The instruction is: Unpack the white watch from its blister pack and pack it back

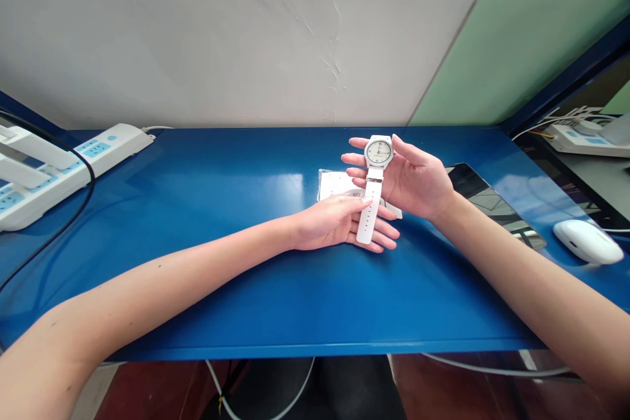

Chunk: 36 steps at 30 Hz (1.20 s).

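A white wristwatch (379, 151) lies face up across both hands, its strap hanging toward the table's front edge. My left hand (339, 222) is palm up under the lower strap, with the thumb resting on the strap and the other fingers spread. Beneath the watch face, my right hand (411, 174) is palm up, its fingers behind the case and its thumb at the case's right side. Behind the hands, a clear packet with white contents (335, 185) lies on the blue table (246, 295), partly covered by the hands and strap.
A white power strip (105, 147) with plugged-in adapters and a black cable sits at the left. A dark, glossy flat device (472, 193) lies beyond the right forearm, with a white mouse (588, 241) farther right. Another power strip (585, 140) is at the far right.
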Motion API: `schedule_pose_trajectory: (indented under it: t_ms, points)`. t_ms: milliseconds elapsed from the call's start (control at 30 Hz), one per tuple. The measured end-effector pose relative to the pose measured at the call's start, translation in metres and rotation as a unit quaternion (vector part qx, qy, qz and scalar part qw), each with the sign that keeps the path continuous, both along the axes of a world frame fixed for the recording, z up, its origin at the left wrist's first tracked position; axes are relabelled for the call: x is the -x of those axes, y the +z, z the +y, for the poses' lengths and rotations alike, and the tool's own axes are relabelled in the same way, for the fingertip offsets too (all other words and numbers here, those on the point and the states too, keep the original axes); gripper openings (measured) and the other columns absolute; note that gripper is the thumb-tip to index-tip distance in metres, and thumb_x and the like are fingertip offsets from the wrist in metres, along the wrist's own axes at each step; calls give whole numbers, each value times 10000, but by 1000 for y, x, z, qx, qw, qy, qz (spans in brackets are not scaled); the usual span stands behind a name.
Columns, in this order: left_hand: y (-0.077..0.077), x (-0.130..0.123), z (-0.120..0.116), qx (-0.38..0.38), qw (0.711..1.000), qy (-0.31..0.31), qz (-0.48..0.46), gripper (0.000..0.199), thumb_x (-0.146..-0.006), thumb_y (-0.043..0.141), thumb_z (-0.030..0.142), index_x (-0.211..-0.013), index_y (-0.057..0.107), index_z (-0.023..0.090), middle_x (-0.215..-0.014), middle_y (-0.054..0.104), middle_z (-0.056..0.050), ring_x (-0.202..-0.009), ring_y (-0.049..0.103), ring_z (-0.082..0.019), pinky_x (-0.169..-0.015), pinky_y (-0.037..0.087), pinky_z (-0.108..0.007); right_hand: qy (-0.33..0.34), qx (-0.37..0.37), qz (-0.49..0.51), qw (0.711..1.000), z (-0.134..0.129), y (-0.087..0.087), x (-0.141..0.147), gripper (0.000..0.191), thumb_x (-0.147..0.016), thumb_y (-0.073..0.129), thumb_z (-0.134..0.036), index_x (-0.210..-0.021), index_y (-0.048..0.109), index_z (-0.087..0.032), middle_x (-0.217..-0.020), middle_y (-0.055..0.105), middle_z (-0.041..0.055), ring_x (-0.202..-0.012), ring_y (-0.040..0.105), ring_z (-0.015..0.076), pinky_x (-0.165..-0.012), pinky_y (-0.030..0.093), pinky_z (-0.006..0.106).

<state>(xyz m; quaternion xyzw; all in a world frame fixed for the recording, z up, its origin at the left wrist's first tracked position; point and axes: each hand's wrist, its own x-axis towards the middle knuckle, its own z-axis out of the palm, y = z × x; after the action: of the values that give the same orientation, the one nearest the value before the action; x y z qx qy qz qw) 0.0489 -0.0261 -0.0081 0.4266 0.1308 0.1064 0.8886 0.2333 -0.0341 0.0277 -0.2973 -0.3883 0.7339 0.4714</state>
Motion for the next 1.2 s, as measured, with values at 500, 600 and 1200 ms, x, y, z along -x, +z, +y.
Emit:
schedule_pose_trajectory:
  t_ms: [500,600,1200]
  points:
    - [-2,1,1,-6,1000,-3,2,397,-1020,488,435,-1170,660,110,-1051,708,-154,-969,700,-253,-951,508,-454,6,20,16,1000,1,-3,0,456,-989,410,-496,-1215,657,-186,-1132,750,83,-952,713,220,-938,564,398]
    - [-3,1,1,-6,1000,-3,-2,395,-1018,492,440,-1160,662,113,-1042,709,-149,-957,700,-249,-941,512,-450,9,16,14,1000,2,-5,-1,455,-983,423,-501,-1219,654,-187,-1147,748,86,-971,715,226,-943,565,408]
    - [-1,0,0,-2,1000,-1,-1,385,-1044,422,384,-1147,660,100,-1029,704,-152,-928,708,-241,-906,537,-422,16,33,30,999,3,-7,-2,466,-1000,374,-482,-1222,648,-178,-1106,758,83,-943,719,219,-913,580,402]
